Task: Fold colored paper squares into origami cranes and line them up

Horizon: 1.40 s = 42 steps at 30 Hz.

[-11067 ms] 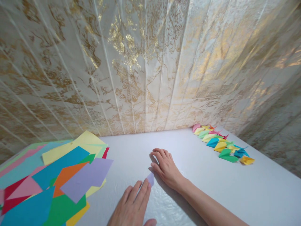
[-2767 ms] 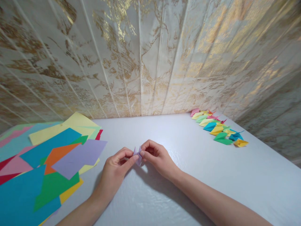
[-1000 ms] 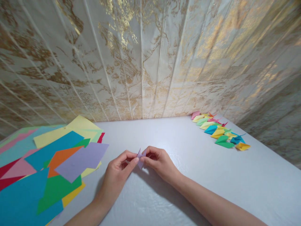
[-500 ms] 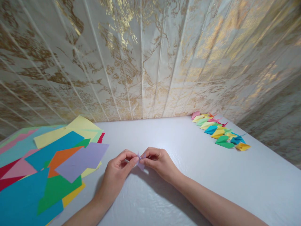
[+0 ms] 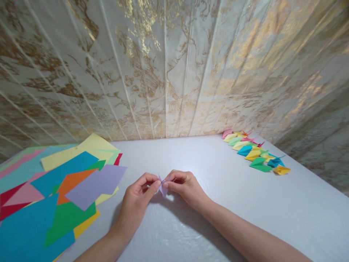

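Observation:
A small folded piece of purple paper (image 5: 164, 189) is held between both hands over the middle of the white table. My left hand (image 5: 142, 190) pinches its left side between thumb and index finger. On the other side my right hand (image 5: 182, 185) pinches the same piece with thumb and fingers. Thin points of the paper stick up between the fingertips, and a wider flap hangs below them. The fingers hide part of the folds.
Loose coloured sheets, among them a purple sheet (image 5: 95, 185) and an orange sheet (image 5: 72, 182), overlap at the left. Folded paper figures, such as a green one (image 5: 260, 165), stand in rows at the back right. A patterned curtain (image 5: 163, 72) hangs behind the table (image 5: 286, 203).
The purple piece has turned slightly between my fingertips, and its lower flap shows a little differently. Both hands keep their pinch. The view has shifted very slightly.

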{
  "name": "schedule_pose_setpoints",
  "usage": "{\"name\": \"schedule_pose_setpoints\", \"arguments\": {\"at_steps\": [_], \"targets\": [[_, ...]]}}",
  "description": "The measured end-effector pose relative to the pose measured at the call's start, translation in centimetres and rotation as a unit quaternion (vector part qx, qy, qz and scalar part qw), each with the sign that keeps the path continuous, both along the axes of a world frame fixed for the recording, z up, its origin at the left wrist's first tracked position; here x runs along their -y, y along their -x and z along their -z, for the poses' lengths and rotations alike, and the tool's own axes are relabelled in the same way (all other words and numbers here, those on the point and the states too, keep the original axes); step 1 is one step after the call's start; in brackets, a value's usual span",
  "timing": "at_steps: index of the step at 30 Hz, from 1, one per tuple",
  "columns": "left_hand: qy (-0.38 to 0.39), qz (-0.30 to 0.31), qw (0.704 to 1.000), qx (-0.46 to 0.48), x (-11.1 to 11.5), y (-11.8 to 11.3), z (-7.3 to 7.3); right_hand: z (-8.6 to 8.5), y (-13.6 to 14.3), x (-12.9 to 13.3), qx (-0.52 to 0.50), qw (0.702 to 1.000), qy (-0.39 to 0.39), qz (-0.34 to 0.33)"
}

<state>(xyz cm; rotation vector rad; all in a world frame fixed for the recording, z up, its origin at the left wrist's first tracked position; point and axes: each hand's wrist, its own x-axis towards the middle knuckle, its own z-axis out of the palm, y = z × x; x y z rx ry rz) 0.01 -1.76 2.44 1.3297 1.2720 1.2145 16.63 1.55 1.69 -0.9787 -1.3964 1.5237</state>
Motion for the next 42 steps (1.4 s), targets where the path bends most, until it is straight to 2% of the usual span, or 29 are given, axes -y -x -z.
{"name": "schedule_pose_setpoints", "arguments": {"at_steps": [6, 11, 18, 23, 26, 30, 34, 38, 42], "targets": [[0.008, 0.006, 1.000, 0.020, 0.27, -0.45, 0.14, -0.04, 0.13, 0.28, 0.019, 1.000, -0.005, -0.018], [0.028, 0.020, 0.999, -0.011, 0.61, -0.30, 0.32, -0.11, 0.17, 0.38, 0.033, 0.998, -0.055, -0.027], [-0.005, 0.041, 0.997, -0.063, 0.79, -0.55, 0.15, -0.11, 0.32, 0.57, 0.034, 0.996, -0.076, -0.014], [-0.026, 0.043, 0.998, -0.045, 0.85, -0.61, 0.34, -0.28, 0.36, 0.77, 0.035, 0.995, -0.090, 0.002], [-0.039, 0.046, 0.998, -0.036, 0.96, -0.49, 0.28, -0.24, 0.34, 0.69, 0.014, 0.998, -0.067, -0.001], [-0.050, 0.048, 0.997, -0.025, 1.00, -0.53, 0.22, 0.04, 0.56, 0.47, -0.062, 0.998, 0.004, -0.008], [-0.033, 0.029, 0.999, -0.013, 0.86, -0.76, 0.39, -0.03, 0.80, 0.33, -0.115, 0.992, 0.046, 0.002], [-0.007, 0.034, 0.999, -0.011, 0.71, -0.98, 0.40, -0.47, 0.76, 0.37, -0.131, 0.990, 0.058, 0.015], [-0.020, 0.029, 0.999, -0.013, 0.81, -1.05, 0.11, -0.52, 0.72, 0.49, -0.137, 0.989, 0.053, 0.003]]}}
